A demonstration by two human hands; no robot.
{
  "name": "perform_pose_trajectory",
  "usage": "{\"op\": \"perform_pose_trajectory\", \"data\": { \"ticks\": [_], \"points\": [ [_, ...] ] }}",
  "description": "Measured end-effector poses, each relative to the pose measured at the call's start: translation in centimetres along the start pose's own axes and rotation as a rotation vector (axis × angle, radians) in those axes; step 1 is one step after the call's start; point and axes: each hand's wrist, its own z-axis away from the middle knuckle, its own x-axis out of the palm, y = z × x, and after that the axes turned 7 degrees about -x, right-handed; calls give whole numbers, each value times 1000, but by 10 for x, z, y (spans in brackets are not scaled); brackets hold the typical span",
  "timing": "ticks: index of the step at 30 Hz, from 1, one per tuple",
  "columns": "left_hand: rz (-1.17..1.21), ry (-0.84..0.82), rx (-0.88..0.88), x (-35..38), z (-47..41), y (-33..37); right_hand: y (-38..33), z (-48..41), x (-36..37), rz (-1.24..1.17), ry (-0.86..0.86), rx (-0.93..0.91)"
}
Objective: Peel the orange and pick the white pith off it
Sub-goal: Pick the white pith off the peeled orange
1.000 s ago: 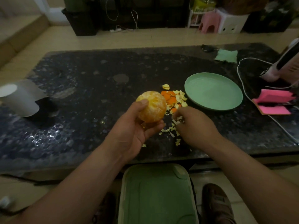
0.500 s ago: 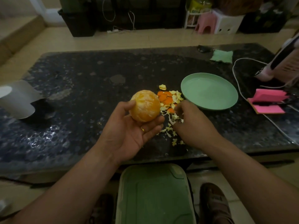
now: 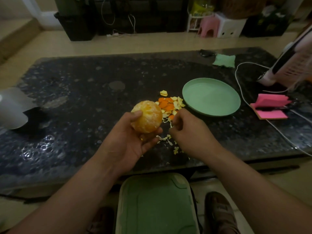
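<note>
My left hand (image 3: 131, 139) holds a peeled orange (image 3: 147, 119) above the dark stone table (image 3: 81, 92), thumb on its left side and fingers under it. Pale pith still streaks the fruit. My right hand (image 3: 189, 132) is just right of the orange, fingers curled, with a thin strip of white pith (image 3: 170, 124) hanging from its fingertips. A heap of orange peel pieces (image 3: 169, 104) lies on the table beyond both hands. Loose pith scraps (image 3: 166, 139) are scattered under my right hand.
A green plate (image 3: 211, 97) sits right of the peel. Pink sticky notes (image 3: 270, 108), a white cable (image 3: 239, 92) and a pink-white appliance (image 3: 290, 61) are at the right. A grey paper cone (image 3: 13, 107) lies at the left edge. A green tray (image 3: 155, 205) is below the table's near edge.
My left hand has tilted the orange slightly. My right hand has lifted a little from the scraps and now pinches a pith strip close to the fruit.
</note>
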Motion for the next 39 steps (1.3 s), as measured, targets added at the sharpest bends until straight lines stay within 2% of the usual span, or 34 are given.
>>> {"op": "perform_pose_trajectory", "data": {
  "ticks": [5,8,10,12,15,18,22,25,34,39],
  "points": [
    [-26,48,11,-1,-3,-2,-2,-1,3,139,-56,10],
    [-20,51,16,1,-5,-2,3,-7,9,260,-34,-7],
    [1,57,15,4,-7,-2,1,-10,9,264,-83,10],
    [50,53,15,5,-8,-3,-2,-11,9,190,-189,30],
    [142,13,5,6,-8,-2,-9,-9,8,102,-104,68],
    [204,7,-30,5,-6,0,-8,-5,4,-46,-7,3],
    [219,83,-43,3,-6,2,-14,4,-8,-307,11,28],
    [209,73,-24,3,-8,1,-18,8,-8,-487,-61,40],
    [94,-98,-20,4,-7,5,-23,10,-17,-623,39,28],
    [98,-149,-34,2,-6,7,-27,12,-19,-588,74,-24]
  ]
}}
